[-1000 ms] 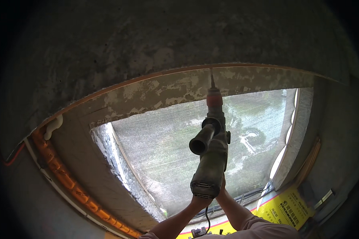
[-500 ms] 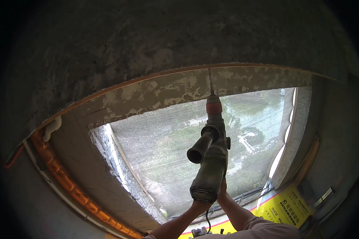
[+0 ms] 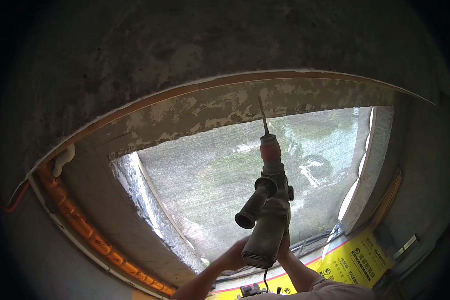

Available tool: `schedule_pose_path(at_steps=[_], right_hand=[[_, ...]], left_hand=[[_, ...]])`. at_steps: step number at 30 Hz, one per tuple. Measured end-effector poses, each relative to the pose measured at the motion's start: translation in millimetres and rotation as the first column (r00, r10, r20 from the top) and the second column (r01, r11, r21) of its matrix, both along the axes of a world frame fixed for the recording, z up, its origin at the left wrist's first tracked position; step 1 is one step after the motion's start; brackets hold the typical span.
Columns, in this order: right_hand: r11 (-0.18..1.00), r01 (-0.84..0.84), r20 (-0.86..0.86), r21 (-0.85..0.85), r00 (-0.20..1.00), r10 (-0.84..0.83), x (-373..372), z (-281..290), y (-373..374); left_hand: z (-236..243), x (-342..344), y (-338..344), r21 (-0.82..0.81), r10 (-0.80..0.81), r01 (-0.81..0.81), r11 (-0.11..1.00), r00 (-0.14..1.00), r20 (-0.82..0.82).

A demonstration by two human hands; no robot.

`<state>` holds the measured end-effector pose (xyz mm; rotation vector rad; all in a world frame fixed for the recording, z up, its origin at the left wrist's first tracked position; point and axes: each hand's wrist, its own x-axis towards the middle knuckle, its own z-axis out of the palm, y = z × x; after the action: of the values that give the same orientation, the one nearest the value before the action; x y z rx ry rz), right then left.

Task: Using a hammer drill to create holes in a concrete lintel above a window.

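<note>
Dark grey-green hammer drill (image 3: 276,192) with a red collar is raised at the centre of the scene, its rear end near the person and its long thin metal bit (image 3: 264,116) pointing to the far side. Writing shows on a bright yellow printed sheet (image 3: 357,260) at the near right, which bears rows of black characters and small round emblems beside a pink-red border. Both forearms reach out from the near edge and converge on the drill's rear: the left hand (image 3: 237,254) grips it from the left, the right hand (image 3: 284,246) from the right, most fingers hidden by the housing. A black cylindrical side handle (image 3: 254,206) juts toward the near left, ungripped, partly covering the body, and a thin black cord (image 3: 266,281) hangs from the rear. The bit's tip lies against the view of a patchy grey-and-cream concrete beam (image 3: 210,107), short of a narrow brown strip (image 3: 185,91); whether it touches the beam cannot be told. Behind the drill is a large mesh-covered window (image 3: 215,185). Along the left run a shiny orange wrapped pipe (image 3: 87,227) and a curved white plastic pipe (image 3: 63,161).
</note>
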<state>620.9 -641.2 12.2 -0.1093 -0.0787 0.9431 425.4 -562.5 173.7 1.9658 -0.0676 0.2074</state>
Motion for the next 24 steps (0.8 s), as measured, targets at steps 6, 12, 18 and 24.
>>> schedule_pose_path(at_steps=[6, 12, 18, 24], right_hand=[[0.955, -0.210, 0.154, 0.209, 0.972, 0.180, 12.8, 23.6, -42.8], [0.985, -0.129, 0.247, -0.118, 0.957, 0.154, 38.4, -0.3, -102.9], [0.775, 0.184, 0.593, -0.605, 0.754, 0.284, 27.0, 10.6, -138.7], [0.676, 0.353, 0.760, -0.647, 0.376, 0.531, -7.3, 9.8, -139.5]], left_hand=[[85.0, -13.7, 55.1, -0.750, -0.375, 0.258, 0.609, 0.927, 0.015], [-27.7, -0.1, 81.2, -0.187, 0.180, -0.300, 0.935, 0.859, -0.479], [-183.0, 7.8, 32.1, -0.223, 0.495, -0.604, 0.765, 0.773, -0.396], [-315.0, -9.8, 11.4, -0.459, 0.508, -0.570, 0.682, 0.820, -0.264]])
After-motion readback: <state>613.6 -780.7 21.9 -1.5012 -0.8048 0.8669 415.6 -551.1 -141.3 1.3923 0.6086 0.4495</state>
